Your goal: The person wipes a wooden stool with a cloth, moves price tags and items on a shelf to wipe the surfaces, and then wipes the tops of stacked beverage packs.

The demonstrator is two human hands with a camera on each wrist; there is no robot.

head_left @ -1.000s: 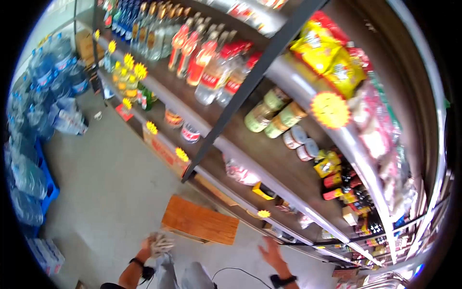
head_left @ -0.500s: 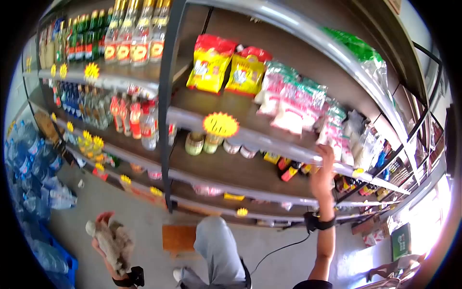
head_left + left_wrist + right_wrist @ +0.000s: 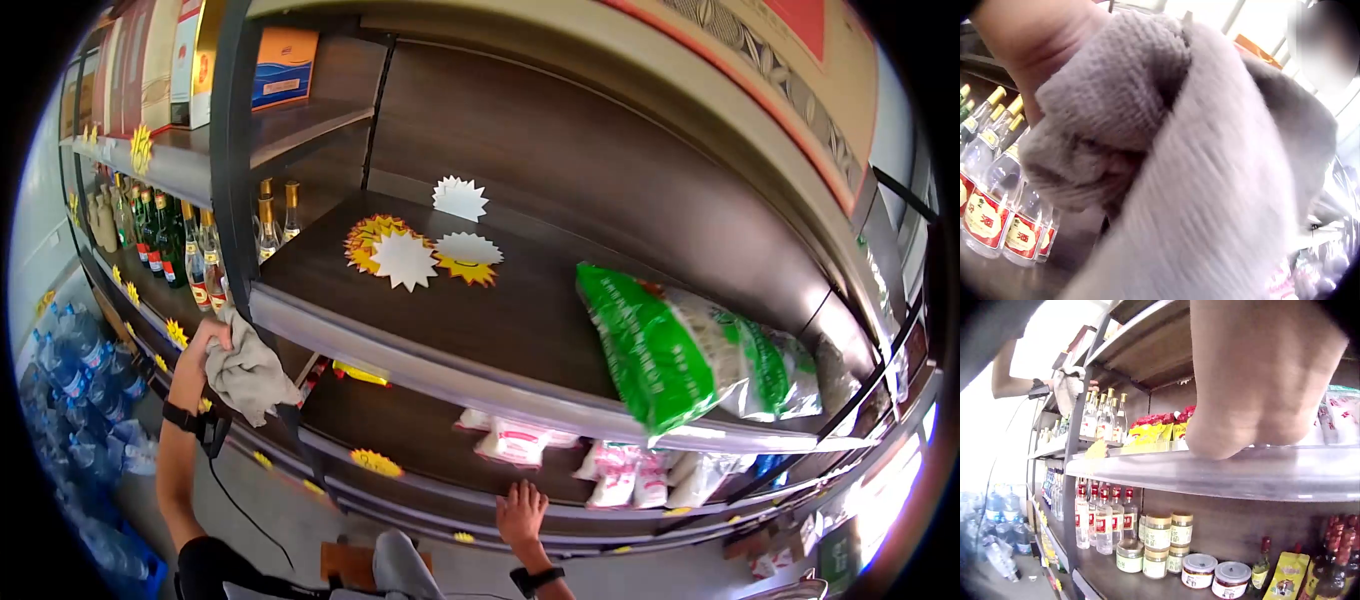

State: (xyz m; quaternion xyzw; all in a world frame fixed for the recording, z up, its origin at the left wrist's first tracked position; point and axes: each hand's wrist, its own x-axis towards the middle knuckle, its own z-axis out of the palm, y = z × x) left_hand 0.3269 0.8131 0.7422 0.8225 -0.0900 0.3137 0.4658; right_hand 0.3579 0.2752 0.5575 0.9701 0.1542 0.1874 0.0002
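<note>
My left hand (image 3: 208, 345) grips a crumpled grey cloth (image 3: 250, 372), which hangs down beside the black shelf post at the left. Up close in the left wrist view, the cloth (image 3: 1210, 181) covers most of the fingers. My right hand (image 3: 522, 515) rests with its fingers spread on the edge of a lower shelf, just below white and pink bags (image 3: 515, 442). The right wrist view shows this hand (image 3: 1254, 381) over the metal shelf edge (image 3: 1210, 474), its fingers out of sight.
Starburst price tags (image 3: 404, 260) lie on the upper shelf, with a green bag (image 3: 650, 350) at its right. Glass bottles (image 3: 165, 240) stand left of the post. Jars (image 3: 1159, 534) and more bottles fill the shelf below. A wooden stool (image 3: 345, 562) and water jugs (image 3: 70, 370) are on the floor.
The view has risen to the upper shelf. My left hand has come up from near the floor with the cloth to the post. My right hand remains at a shelf edge.
</note>
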